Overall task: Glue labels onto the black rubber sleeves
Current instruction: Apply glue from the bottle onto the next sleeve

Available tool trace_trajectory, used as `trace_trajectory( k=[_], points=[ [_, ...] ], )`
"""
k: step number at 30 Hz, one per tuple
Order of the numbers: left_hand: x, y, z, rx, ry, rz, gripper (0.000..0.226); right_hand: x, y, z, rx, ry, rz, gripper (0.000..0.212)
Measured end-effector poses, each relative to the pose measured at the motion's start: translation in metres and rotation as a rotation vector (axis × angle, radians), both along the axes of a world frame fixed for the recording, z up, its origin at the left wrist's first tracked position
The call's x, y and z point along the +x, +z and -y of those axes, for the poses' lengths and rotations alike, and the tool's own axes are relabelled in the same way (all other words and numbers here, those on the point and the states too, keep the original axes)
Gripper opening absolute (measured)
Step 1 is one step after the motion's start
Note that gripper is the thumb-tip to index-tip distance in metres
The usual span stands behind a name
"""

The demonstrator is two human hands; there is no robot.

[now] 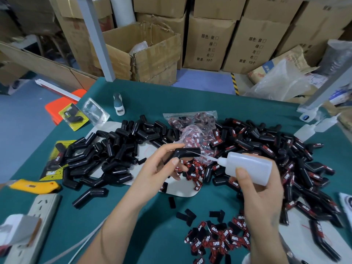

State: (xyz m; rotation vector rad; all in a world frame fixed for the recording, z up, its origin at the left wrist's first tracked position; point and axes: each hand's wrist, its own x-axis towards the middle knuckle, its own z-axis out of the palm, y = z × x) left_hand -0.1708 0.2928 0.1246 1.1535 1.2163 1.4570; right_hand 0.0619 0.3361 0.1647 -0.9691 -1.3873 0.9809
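My left hand (158,168) pinches a bent black rubber sleeve (182,153) above the green table. My right hand (261,191) grips a white squeeze glue bottle (249,164); its thin needle tip touches the top of that sleeve. A pile of unlabelled black sleeves (114,149) lies to the left. Sleeves bearing red TAPER labels (285,161) are heaped on the right. Loose red-and-black labels (217,242) lie at the front, and more labels (194,172) sit under my hands.
A clear bag of labels (192,128) lies behind my hands. A yellow utility knife (36,185) and a white power strip (36,221) sit at the left. Spare glue bottles (316,126) stand at the far right. Cardboard boxes (209,44) stand beyond the table.
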Motion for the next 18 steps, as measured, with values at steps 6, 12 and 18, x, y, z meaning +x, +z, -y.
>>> trace_trajectory(
  k=[6, 12, 18],
  points=[
    [0.014, -0.036, 0.007, -0.135, 0.1, 0.27, 0.038, -0.006, -0.033, 0.007, -0.115, -0.007, -0.045, 0.027],
    [0.017, -0.046, 0.01, -0.138, 0.064, 0.385, 0.049, -0.004, -0.042, 0.011, -0.103, -0.019, 0.01, 0.028],
    [0.018, -0.047, 0.011, -0.153, 0.087, 0.431, 0.04, -0.004, -0.045, 0.012, -0.059, -0.027, 0.075, 0.026]
  ],
)
